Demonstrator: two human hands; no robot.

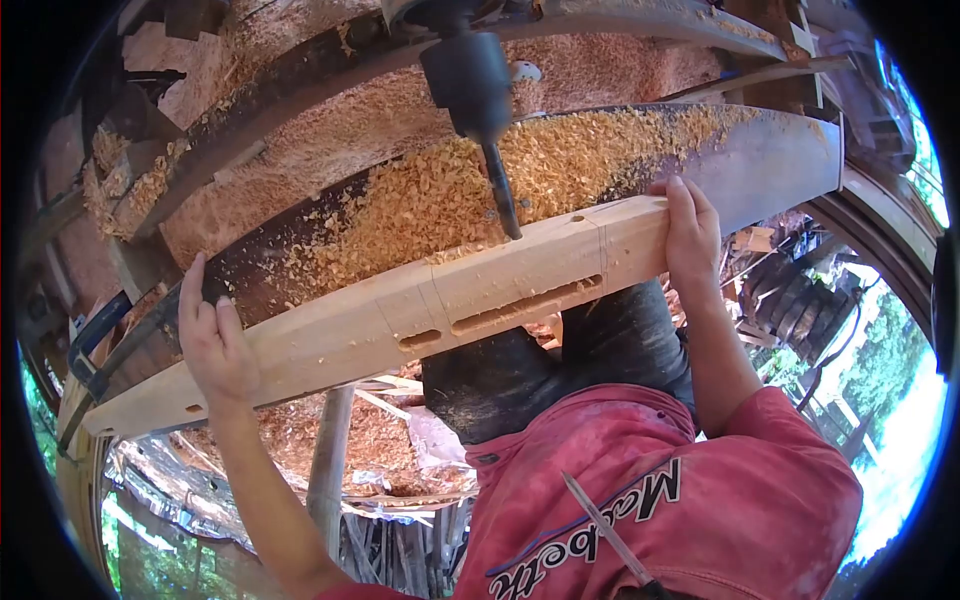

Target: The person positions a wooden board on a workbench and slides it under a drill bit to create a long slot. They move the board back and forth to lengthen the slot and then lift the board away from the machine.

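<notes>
A long pale wooden beam (330, 335) lies slanted across the bench, with pencil lines and a long and a short slot in its near face. My left hand (217, 350) presses against its left part, fingers reaching over the top edge. Toward the other end, my right hand (690, 230) grips the beam with fingers over its upper edge. Between the hands, a drill bit (501, 190) in a dark chuck (470, 85) comes down from above, its tip at the beam's top face. Small holes show in that top face.
Wood chips (430, 205) are heaped on the dark work table (765, 160) behind the beam. A clamp (90, 350) grips the left end. A curved timber (300, 80) runs across the back. A pencil-like stick (605, 525) lies against the red shirt (640, 480).
</notes>
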